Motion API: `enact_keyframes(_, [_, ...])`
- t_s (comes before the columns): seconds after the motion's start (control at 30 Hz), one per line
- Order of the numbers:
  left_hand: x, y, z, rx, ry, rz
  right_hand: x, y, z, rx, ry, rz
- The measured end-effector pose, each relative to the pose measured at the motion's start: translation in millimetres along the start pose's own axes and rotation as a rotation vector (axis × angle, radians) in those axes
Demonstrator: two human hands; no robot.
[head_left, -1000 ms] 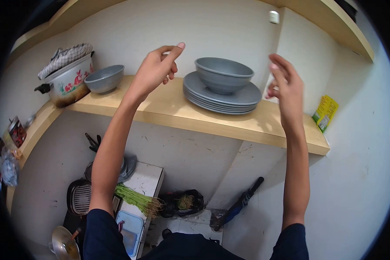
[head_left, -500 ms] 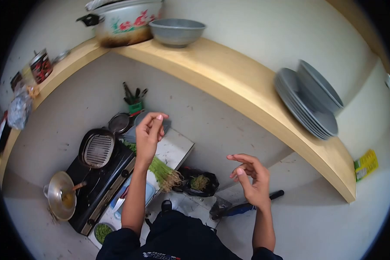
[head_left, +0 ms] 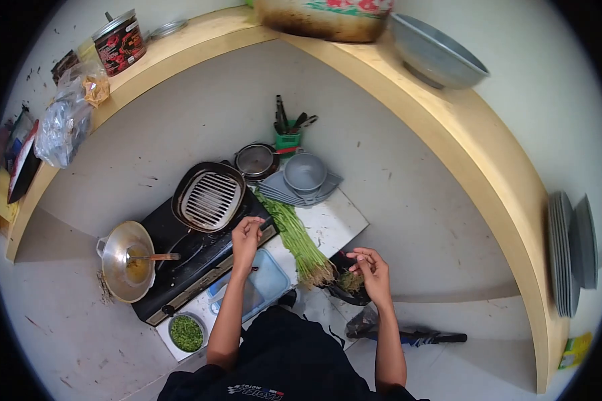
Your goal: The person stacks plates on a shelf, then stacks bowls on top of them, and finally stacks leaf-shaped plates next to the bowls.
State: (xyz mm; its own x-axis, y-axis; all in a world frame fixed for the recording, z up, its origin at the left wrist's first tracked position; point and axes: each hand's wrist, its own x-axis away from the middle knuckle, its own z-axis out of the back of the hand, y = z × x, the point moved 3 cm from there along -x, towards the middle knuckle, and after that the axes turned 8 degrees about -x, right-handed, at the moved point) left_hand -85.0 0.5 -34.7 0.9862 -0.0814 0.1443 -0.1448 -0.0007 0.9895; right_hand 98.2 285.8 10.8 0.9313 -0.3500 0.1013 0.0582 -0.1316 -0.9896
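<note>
My left hand (head_left: 246,238) is raised in the air, in front of the stove's edge in the view, its fingers loosely curled with nothing visible in them. Above the bag side, my right hand (head_left: 373,273) hovers with bent fingers apart, also holding nothing that I can see. Between them lies a bundle of long green stalks (head_left: 293,237) with roots on the white counter (head_left: 344,214). A blue tray (head_left: 273,273) is partly hidden by my left forearm. Behind my right hand, a black plastic bag (head_left: 356,296) holds root scraps. Chopped greens (head_left: 186,333) fill a bowl near my left elbow.
A black stove (head_left: 170,284) bears a grill pan (head_left: 211,197) and a wok (head_left: 122,260) with a wooden-handled utensil. Grey bowls (head_left: 305,172) and a green utensil holder (head_left: 287,140) stand behind. The overhead shelf (head_left: 475,147) carries a pot, a basin (head_left: 441,53) and plates (head_left: 563,254).
The view has turned down and to the right, showing more of the counter and stove. Both hands have come lower in the picture and remain apart.
</note>
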Motion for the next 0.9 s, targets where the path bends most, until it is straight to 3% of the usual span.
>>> enact_keyframes(0.27, [-58.0,-57.7,-0.3,-0.069,-0.087,0.012,-64.4,96.3,-46.1,-0.086,-0.031,-0.162])
enact_keyframes(0.43, [-100.5,-76.2,-30.2,-0.174,-0.271,-0.026,-108.7,150.7,-53.7,-0.105,-0.05,-0.224])
enact_keyframes(0.53, [-134.1,-83.6,-46.8,-0.221,-0.25,-0.083,-151.4,166.2,-56.3,-0.097,-0.002,-0.283])
enact_keyframes(0.63, [-194.0,-135.3,-65.5,-0.305,-0.163,-0.183,-200.8,170.2,-63.6,-0.156,0.079,-0.312])
enact_keyframes(0.73, [-225.7,-132.9,-79.2,-0.422,-0.08,-0.16,-244.5,168.9,-74.0,-0.23,0.137,-0.286])
enact_keyframes(0.83, [-261.1,-147.5,-91.1,-0.539,0.01,-0.298,-277.0,172.6,-82.2,-0.189,0.237,-0.249])
enact_keyframes(0.9, [-279.9,-157.7,-96.7,-0.539,-0.044,-0.22,-288.6,172.5,-87.0,-0.124,0.253,-0.229])
